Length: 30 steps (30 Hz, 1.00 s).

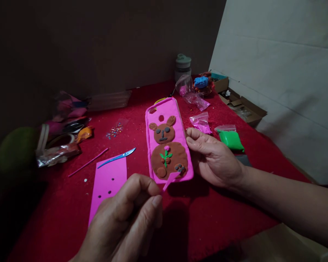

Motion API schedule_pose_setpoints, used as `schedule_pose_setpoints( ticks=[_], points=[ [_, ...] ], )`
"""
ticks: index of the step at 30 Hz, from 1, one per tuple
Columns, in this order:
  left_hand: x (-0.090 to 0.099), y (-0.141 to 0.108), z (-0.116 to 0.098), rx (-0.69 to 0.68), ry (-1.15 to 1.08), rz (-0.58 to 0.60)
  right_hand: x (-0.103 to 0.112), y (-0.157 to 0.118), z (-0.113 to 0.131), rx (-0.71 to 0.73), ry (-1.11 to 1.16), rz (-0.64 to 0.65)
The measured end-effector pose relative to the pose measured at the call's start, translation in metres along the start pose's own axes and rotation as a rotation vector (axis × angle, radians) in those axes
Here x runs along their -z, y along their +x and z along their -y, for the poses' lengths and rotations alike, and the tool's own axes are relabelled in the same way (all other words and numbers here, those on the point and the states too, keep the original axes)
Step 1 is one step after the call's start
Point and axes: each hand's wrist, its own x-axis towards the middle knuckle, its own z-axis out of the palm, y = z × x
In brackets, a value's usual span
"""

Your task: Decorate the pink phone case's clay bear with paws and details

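Note:
A pink phone case (pixel 165 109) bears a brown clay bear (pixel 157 154) with a pink flower on green leaves at its belly. My right hand (pixel 214 154) holds the case by its right edge, tilted up above the red cloth. In my left hand (pixel 131 214) a small pink tool (pixel 171 178) with a serated, widening end is pinched between thumb and forefinger. Its tip lies over the bear's lower right foot, where grey dots form a paw; whether it touches cannot be told. The other foot has a plain brown disc.
On the red cloth (pixel 136 127), a pink sheet (pixel 109 182) with small dark dots lies left, under a blue knife (pixel 117 157). Beside it are a pink stick (pixel 88 162) and gems (pixel 115 130). Green clay (pixel 231 140), pink clay bags, a bottle (pixel 183 67) and cardboard boxes stand right and behind.

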Motion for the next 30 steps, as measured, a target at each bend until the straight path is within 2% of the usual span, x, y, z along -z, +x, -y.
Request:
schedule_pose_setpoints(
  ticks=[5,11,18,26,30],
  points=[
    [0.002,0.004,0.003,0.016,0.007,0.115,0.000,0.000,0.000,0.006,-0.012,0.003],
    [-0.004,-0.002,-0.001,-0.030,-0.015,-0.019,0.001,0.000,0.000,-0.012,-0.031,0.001],
    [-0.003,0.002,-0.003,-0.086,0.038,0.041,0.002,0.000,0.000,-0.022,-0.046,0.020],
    [0.002,-0.002,0.000,-0.106,-0.062,-0.126,0.002,0.001,0.001,-0.027,-0.009,-0.017],
    [0.010,0.004,-0.001,-0.159,-0.091,-0.075,0.003,0.001,0.002,-0.015,0.009,-0.008]
  ],
)
